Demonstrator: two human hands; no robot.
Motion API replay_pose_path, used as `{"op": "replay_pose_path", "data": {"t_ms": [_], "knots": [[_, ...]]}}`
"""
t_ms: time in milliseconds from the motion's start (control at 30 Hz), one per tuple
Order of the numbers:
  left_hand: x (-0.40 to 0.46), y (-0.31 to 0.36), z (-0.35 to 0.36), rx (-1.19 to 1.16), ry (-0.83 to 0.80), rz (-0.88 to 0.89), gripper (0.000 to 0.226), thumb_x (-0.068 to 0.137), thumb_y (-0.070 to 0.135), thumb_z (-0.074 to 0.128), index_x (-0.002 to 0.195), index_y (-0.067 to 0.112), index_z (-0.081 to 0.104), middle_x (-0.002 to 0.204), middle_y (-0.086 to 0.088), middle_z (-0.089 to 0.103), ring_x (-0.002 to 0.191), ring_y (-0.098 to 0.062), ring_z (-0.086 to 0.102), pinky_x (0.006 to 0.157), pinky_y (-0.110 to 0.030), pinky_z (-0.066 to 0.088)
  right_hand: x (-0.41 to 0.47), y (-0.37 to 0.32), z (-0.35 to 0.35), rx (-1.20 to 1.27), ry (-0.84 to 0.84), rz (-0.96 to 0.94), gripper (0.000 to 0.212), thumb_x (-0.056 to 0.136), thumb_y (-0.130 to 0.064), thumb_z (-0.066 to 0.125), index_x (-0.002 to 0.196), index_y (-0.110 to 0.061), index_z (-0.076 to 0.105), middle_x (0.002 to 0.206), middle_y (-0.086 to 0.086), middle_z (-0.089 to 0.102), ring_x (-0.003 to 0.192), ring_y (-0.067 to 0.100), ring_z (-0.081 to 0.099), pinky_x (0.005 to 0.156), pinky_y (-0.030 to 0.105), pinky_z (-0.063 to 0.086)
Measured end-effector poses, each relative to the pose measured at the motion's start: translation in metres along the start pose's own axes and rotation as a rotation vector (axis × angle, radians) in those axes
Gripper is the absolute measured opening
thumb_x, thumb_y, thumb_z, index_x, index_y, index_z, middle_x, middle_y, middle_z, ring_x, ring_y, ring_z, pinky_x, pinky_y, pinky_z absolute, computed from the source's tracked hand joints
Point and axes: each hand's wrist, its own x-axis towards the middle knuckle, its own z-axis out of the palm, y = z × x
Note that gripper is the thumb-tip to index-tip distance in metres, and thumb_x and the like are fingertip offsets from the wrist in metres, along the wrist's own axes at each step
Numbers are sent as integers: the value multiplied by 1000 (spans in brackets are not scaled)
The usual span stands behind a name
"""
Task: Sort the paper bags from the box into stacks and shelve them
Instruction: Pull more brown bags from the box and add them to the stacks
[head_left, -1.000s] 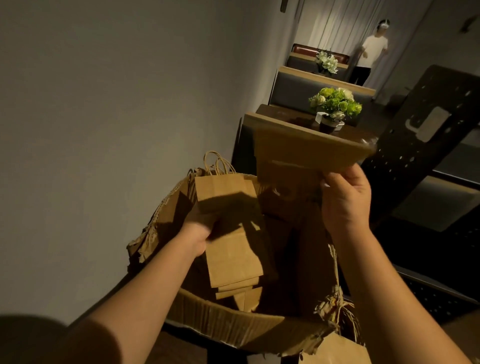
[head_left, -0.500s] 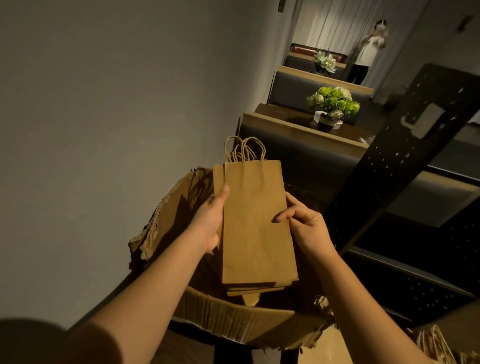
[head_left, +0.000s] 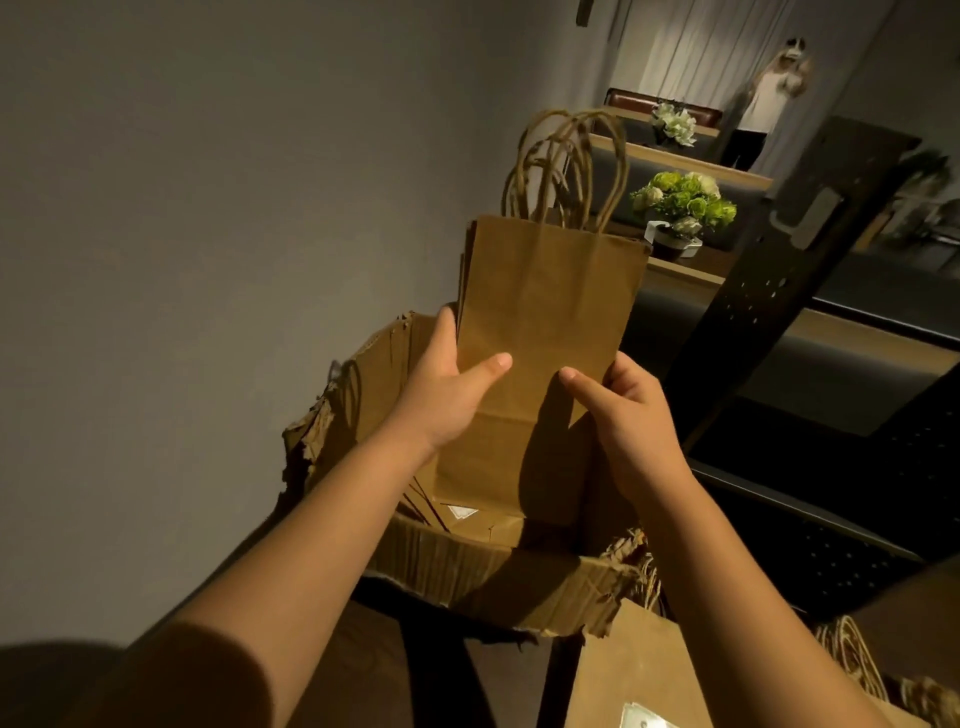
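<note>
I hold a flat stack of brown paper bags (head_left: 540, 332) with twisted rope handles upright above a torn cardboard box (head_left: 498, 577). My left hand (head_left: 447, 389) grips the stack's left edge, thumb across the front. My right hand (head_left: 623, 410) grips its right edge, thumb on the front face. More flat bags lie inside the box, mostly hidden behind the stack. Another brown bag (head_left: 654, 675) lies at the bottom right, with rope handles (head_left: 852, 654) beside it.
A plain wall fills the left. A dark perforated metal shelf frame (head_left: 779, 260) stands at right, its lower shelves in shadow. Behind are booth seats with flower pots (head_left: 680, 208). A person (head_left: 774, 93) stands at the far back.
The stack of bags has risen up out of the box and closer to the camera. My right hand let go of the cardboard flap and took hold of the stack's right edge.
</note>
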Motion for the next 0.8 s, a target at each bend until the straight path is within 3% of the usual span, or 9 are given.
{"op": "replay_pose_path", "data": {"t_ms": [67, 167, 333, 433, 500, 633, 733, 800], "knots": [[-20, 4, -3, 28, 39, 40, 84, 93, 35, 62, 155, 26, 6, 162, 2, 19, 147, -18, 20, 119, -41, 20, -16, -4, -2, 42, -30, -21, 22, 92, -17, 61, 114, -19, 62, 106, -4, 72, 99, 11, 68, 91, 40, 55], [-49, 0, -6, 7, 123, 103, 73, 86, 35, 68, 147, 23, 28, 144, -1, 47, 133, -17, 46, 109, -50, 41, -41, -1, 1, 131, -129, -37, 33, 92, -14, 60, 122, -26, 53, 112, -9, 68, 106, 9, 65, 88, 30, 56], [-105, -35, -7, -7, 113, -31, 81, 85, 38, 66, 151, 28, 19, 153, 1, 38, 140, -13, 37, 115, -44, 34, -85, 35, 8, 134, -204, -2, 31, 92, -11, 59, 118, -29, 54, 110, -10, 69, 105, 10, 66, 85, 26, 56], [-136, -63, -11, -14, 78, -130, 41, 92, 21, 64, 127, 30, 43, 126, 12, 58, 118, 2, 54, 104, -30, 44, -113, 67, 12, 156, -223, 81, 30, 91, -4, 59, 113, -24, 58, 109, -4, 71, 105, 15, 66, 86, 30, 56], [-154, -83, -13, 8, 69, -217, 27, 90, 13, 66, 107, 31, 54, 109, 13, 65, 106, -1, 62, 97, -30, 50, -129, 90, 13, 107, -243, 114, 29, 91, -2, 60, 111, -22, 62, 111, -1, 71, 106, 18, 66, 89, 33, 54], [-181, -122, -15, 49, 99, -305, 25, 85, 5, 71, 101, 24, 67, 99, 8, 72, 95, -1, 67, 93, -28, 54, -157, 130, 17, -43, -223, 205, 22, 90, -3, 62, 99, -23, 65, 98, -8, 72, 99, 11, 66, 88, 30, 53], [-193, -142, -11, 99, 58, -346, 20, 87, 11, 71, 102, 23, 69, 98, 8, 74, 96, -3, 69, 89, -28, 55, -167, 145, 21, -112, -264, 253, 26, 91, -7, 62, 105, -29, 64, 104, -17, 69, 102, -1, 63, 91, 23, 50], [-194, -156, -11, 120, 55, -382, 18, 86, 16, 72, 103, 23, 70, 100, 6, 74, 99, -8, 69, 92, -36, 55, -169, 153, 22, -146, -278, 260, 26, 91, -9, 62, 107, -30, 63, 107, -16, 68, 104, -2, 61, 92, 23, 49]]}}
